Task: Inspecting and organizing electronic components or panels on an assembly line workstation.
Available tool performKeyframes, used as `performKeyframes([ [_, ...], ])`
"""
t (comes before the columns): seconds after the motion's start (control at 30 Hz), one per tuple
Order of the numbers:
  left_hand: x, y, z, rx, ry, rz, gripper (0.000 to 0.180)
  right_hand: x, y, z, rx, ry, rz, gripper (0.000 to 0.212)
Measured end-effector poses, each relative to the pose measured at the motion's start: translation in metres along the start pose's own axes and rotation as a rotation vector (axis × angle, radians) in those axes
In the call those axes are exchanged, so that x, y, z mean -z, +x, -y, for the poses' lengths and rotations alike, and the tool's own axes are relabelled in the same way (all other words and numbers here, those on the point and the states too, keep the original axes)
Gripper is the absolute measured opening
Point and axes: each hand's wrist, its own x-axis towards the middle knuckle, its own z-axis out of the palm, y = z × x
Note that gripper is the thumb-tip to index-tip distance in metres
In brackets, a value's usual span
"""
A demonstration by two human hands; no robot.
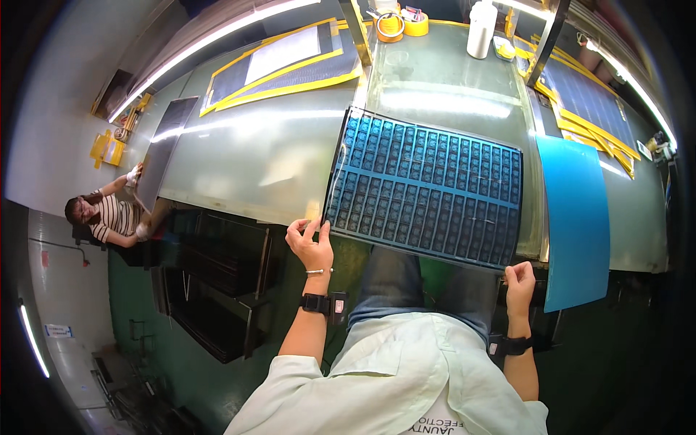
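A dark rectangular sheet (428,190) with a glossy surface and a grid of small blue-lit units lies over the bench in front of me. Its near edge reaches past the bench's front edge. At its near left corner is my left hand (312,250), thumb and fingers curled at the edge. My right hand (519,279) pinches the near right corner, its fingers pressed together. A plain blue sheet (576,217) lies to the right of the patterned one and hangs over the front edge.
The glass-topped bench (246,159) runs left and right. Yellow-edged dark panels (290,72) lie far left, more yellow-edged panels (580,98) far right. Tape rolls (415,23) and a white bottle (481,30) stand behind. A co-worker (116,214) handles a dark panel (168,138) at left. Racks (210,312) stand below.
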Motion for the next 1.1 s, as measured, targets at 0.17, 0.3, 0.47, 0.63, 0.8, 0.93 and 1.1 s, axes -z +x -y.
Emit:
performKeyframes([
  [0.17, 0.001, 0.002, -0.003, 0.029, 0.015, 0.067, 0.032, 0.003, 0.004, 0.004, -0.021, 0.023, -0.008, 0.016],
  [0.3, 0.006, 0.019, -0.021, -0.246, 0.257, 0.247, 0.037, 0.013, 0.005, 0.01, 0.08, -0.278, -0.028, 0.015],
  [0.47, 0.016, 0.014, 0.008, -0.278, 0.081, 0.517, 0.035, -0.005, 0.054, 0.077, 0.624, -1.004, 0.041, 0.047],
  [0.63, 0.012, 0.02, -0.003, -0.307, 0.031, 0.556, 0.035, -0.018, 0.179, 0.052, 0.704, -1.195, -0.01, 0.045],
  [0.8, 0.018, 0.026, -0.009, -0.33, 0.07, 0.575, 0.033, -0.043, 0.211, 0.05, 0.761, -1.38, -0.081, 0.049],
  [0.93, 0.013, 0.047, -0.019, -0.457, 0.096, 0.587, 0.033, -0.056, 0.215, 0.049, 0.68, -1.342, -0.102, 0.049],
  [1.1, -0.089, 0.108, -0.045, -0.482, 0.113, 0.607, 0.052, -0.056, 0.207, 0.048, 0.617, -1.359, -0.085, 0.054],
])
